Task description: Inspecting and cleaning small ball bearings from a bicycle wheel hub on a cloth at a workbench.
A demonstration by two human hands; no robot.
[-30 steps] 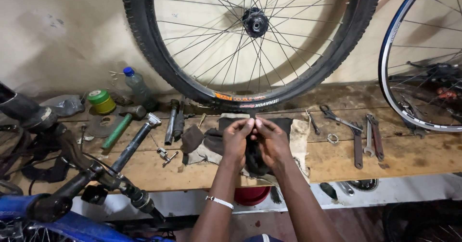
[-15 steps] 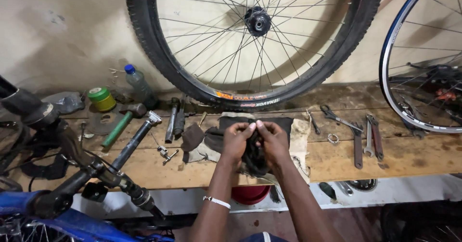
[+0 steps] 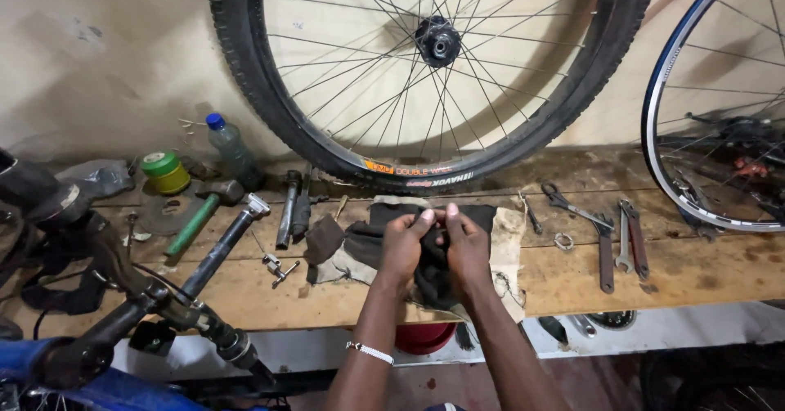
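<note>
Both hands meet over a dark rag lying on the wooden worktop, just below the big knobby wheel leaning on the wall. The left hand and right hand have their fingers pinched together on the rag's upper edge, thumbs nearly touching. A hammer lies well left of the rag, wrenches to its right.

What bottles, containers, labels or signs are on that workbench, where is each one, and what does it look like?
Plastic bottle: back left by the wall, clear, blue cap, upright.
Tape roll: left of the bottle, round, green and yellow.
Tyre label: low on the big wheel's black sidewall, orange patch with pale lettering.
Red bowl: under the bench edge, below the hands, partly hidden.
No signs or screens.
</note>
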